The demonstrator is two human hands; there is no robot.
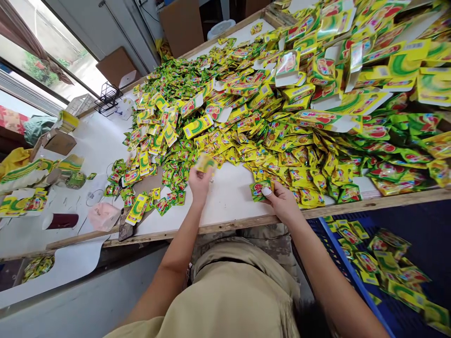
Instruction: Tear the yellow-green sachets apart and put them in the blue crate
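Observation:
A small yellow-and-green box [206,164], slightly blurred, is pinched in my left hand [199,185] above the white tabletop [229,197]. To the right, my right hand [282,201] holds a green packet [259,190] with a red fruit picture, its thumb lying on top. Just beyond both hands spreads a heap of yellow packets [278,164]. Small green packets [172,180] lie left of my left hand, and yellow boxes [198,126] rest on the pile behind it.
At lower right stands a blue crate [338,263] with boxes and packets inside. Along the table's left side are a dark red cup [60,220], a pink bag [104,216], a phone [126,225] and a small cardboard box [59,142]. A wooden rim [218,226] edges the table.

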